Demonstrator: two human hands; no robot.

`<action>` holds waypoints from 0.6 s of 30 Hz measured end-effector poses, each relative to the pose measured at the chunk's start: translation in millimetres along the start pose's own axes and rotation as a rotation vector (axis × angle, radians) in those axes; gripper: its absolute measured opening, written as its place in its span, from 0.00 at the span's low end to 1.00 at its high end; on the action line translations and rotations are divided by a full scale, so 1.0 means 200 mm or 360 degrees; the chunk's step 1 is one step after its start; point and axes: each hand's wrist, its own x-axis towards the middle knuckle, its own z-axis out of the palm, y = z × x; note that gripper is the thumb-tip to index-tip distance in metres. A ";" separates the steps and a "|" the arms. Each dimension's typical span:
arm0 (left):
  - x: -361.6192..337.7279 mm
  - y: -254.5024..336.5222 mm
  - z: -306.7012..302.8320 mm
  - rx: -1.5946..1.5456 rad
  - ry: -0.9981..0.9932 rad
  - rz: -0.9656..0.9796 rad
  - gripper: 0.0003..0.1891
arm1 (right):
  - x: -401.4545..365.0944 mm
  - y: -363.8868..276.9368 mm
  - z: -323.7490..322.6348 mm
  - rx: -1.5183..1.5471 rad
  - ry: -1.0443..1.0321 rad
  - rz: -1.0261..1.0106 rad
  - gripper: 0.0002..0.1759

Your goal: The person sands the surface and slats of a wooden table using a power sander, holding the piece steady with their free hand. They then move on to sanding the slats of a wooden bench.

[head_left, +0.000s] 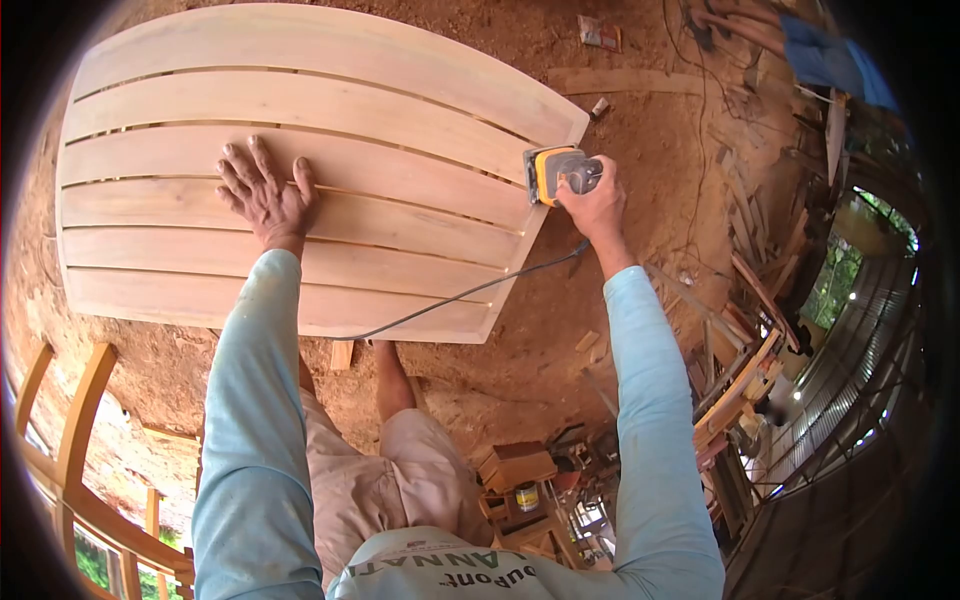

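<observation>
A pale slatted wooden panel (400, 110), like a tabletop, lies in front of me with narrow gaps between its boards. My left hand (268, 195) rests on its middle slats, fingers spread, holding nothing. At the panel's right end my right hand (598, 205) is wrapped round a yellow and black electric sander (553, 175). The sander sits on the end board and overlaps its outer edge; its sanding face is hidden. A dark power cord (455, 298) runs from near my right wrist across the panel's lower right corner towards my legs.
Reddish bare earth (480, 400) surrounds the panel. Scrap wood (765, 365) is piled at the right, and a curved wooden frame (85, 420) stands at the lower left. A wooden box (517, 465) is near my legs. Another person's legs (745, 30) show at the upper right.
</observation>
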 end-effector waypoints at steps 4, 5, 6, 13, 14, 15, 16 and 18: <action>0.00 0.01 0.00 -0.0003 0.0008 -0.0004 0.46 | 0.14 0.01 0.02 -0.0058 0.0109 0.0066 0.41; 0.00 0.01 0.00 -0.0001 0.0011 -0.0001 0.46 | 0.14 0.01 0.02 -0.0091 0.0088 0.0097 0.41; 0.00 0.01 -0.01 0.0003 0.0015 0.0002 0.46 | 0.15 -0.03 0.01 -0.0121 0.0068 0.0127 0.41; 0.00 0.00 0.00 -0.0012 0.0013 0.0003 0.45 | 0.04 -0.01 0.02 -0.0056 0.0072 0.0053 0.39; 0.00 0.01 0.00 -0.0006 0.0022 0.0002 0.45 | 0.06 0.01 0.02 -0.0063 0.0089 0.0130 0.39; 0.00 0.01 0.00 0.0002 0.0032 0.0000 0.45 | 0.09 -0.01 0.01 -0.0069 0.0107 0.0206 0.39; 0.00 0.01 -0.01 -0.0009 0.0026 0.0002 0.45 | 0.12 -0.02 0.00 -0.0106 0.0113 0.0298 0.40; 0.00 0.01 -0.01 -0.0028 0.0013 0.0008 0.45 | 0.21 -0.05 -0.02 -0.0087 0.0152 0.0442 0.41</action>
